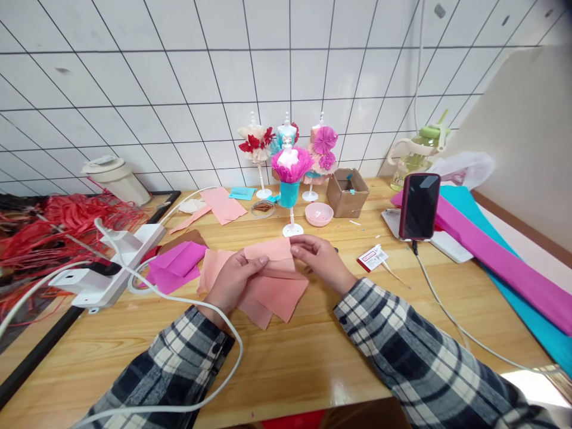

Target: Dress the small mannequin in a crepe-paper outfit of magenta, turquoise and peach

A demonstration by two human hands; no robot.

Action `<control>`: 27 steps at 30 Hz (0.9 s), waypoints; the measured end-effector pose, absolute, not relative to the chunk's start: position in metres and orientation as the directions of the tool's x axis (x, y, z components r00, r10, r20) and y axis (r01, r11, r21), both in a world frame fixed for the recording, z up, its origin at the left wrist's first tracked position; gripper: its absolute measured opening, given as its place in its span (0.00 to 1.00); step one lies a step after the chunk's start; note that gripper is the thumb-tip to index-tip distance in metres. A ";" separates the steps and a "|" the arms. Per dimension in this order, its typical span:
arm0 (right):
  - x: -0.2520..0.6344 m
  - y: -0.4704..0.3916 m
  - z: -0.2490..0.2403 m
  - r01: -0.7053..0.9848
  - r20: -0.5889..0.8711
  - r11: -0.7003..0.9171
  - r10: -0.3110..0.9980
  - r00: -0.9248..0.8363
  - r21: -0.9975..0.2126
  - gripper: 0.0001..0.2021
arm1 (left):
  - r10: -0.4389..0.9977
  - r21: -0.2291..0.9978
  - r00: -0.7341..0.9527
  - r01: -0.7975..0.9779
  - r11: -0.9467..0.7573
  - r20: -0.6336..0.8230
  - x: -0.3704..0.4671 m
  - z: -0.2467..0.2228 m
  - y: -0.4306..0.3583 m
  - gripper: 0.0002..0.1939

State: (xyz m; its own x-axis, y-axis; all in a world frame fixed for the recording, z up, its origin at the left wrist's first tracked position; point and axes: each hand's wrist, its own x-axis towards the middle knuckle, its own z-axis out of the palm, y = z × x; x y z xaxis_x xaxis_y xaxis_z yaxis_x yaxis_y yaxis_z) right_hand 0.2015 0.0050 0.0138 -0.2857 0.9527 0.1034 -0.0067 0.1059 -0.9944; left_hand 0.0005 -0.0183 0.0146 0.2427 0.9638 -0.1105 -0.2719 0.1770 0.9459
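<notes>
Between my two hands is a folded piece of peach crepe paper (272, 250). My left hand (235, 274) pinches its left end with the thumb on top. At its upper right corner, the fingertips of my right hand (322, 259) are closed on the edge. Below lie loose peach paper sheets (281, 295), partly covered by my left hand and the held piece. Just beyond stands a small white mannequin (288, 158) on a stand, dressed in a turquoise paper wrap and a magenta ruffle. Several other dressed mannequins (254, 149) stand behind it.
A white power strip (111, 268) and its cable (239, 351) lie left, the cable crossing my left forearm. Magenta paper (176, 265) is nearby. A pink bowl (319, 214), cardboard box (348, 193), glue packet (372, 258) and propped phone (419, 205) stand or lie right.
</notes>
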 end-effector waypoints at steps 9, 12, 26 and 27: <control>0.267 0.025 0.008 0.789 0.086 0.480 0.869 -0.487 -0.384 0.07 | 0.995 0.949 0.103 -0.313 0.048 -0.016 -0.011 0.012 -0.009 0.24; 0.260 0.024 0.005 0.807 0.077 0.445 0.888 -0.453 -0.389 0.04 | 0.992 0.943 0.118 -0.323 0.076 -0.039 -0.008 0.008 -0.010 0.25; 0.228 0.003 0.021 0.762 -0.052 0.265 0.930 -0.365 -0.591 0.25 | 0.969 0.925 0.219 -0.333 0.185 -0.115 -0.001 0.010 -0.018 0.22; 0.224 0.001 0.022 0.792 -0.051 0.267 0.935 -0.350 -0.548 0.23 | 0.966 0.926 0.229 -0.325 0.192 -0.120 0.000 0.010 -0.018 0.22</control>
